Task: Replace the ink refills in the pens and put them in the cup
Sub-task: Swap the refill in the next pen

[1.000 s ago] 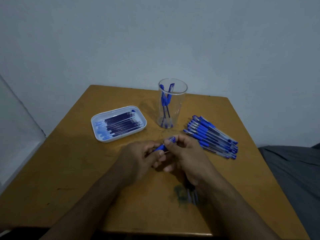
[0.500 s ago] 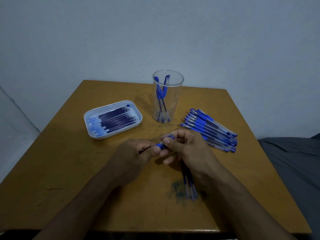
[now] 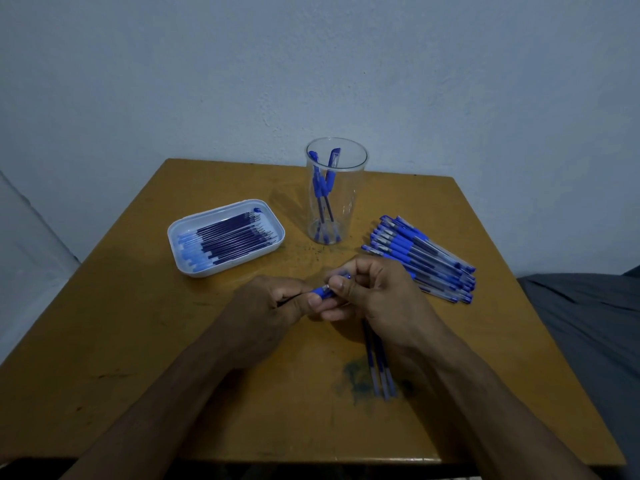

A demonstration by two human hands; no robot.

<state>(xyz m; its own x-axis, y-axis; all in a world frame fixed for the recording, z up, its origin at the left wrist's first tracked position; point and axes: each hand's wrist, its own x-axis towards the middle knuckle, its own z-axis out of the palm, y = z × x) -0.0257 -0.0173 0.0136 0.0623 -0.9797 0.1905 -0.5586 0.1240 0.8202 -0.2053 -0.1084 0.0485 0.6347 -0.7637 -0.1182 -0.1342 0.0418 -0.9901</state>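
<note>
Both hands meet over the middle of the table around one blue pen (image 3: 322, 292). My left hand (image 3: 270, 303) grips its barrel, with the thumb on the blue grip section. My right hand (image 3: 377, 292) pinches the tip end with curled fingers. A clear cup (image 3: 336, 195) behind the hands holds a few blue pens. To the right lies a pile of several blue pens (image 3: 422, 258). A white tray (image 3: 225, 237) on the left holds several dark ink refills. Three loose refills (image 3: 379, 365) lie under my right wrist.
The wooden table (image 3: 138, 341) carries a dark ink stain (image 3: 356, 379) near the front. A pale wall stands close behind the table. Grey fabric (image 3: 588, 323) lies off the right edge.
The view has shifted slightly, so the objects sit lower in frame. Both hands stay on the same pen, and the fingers have turned a little around its tip end.
</note>
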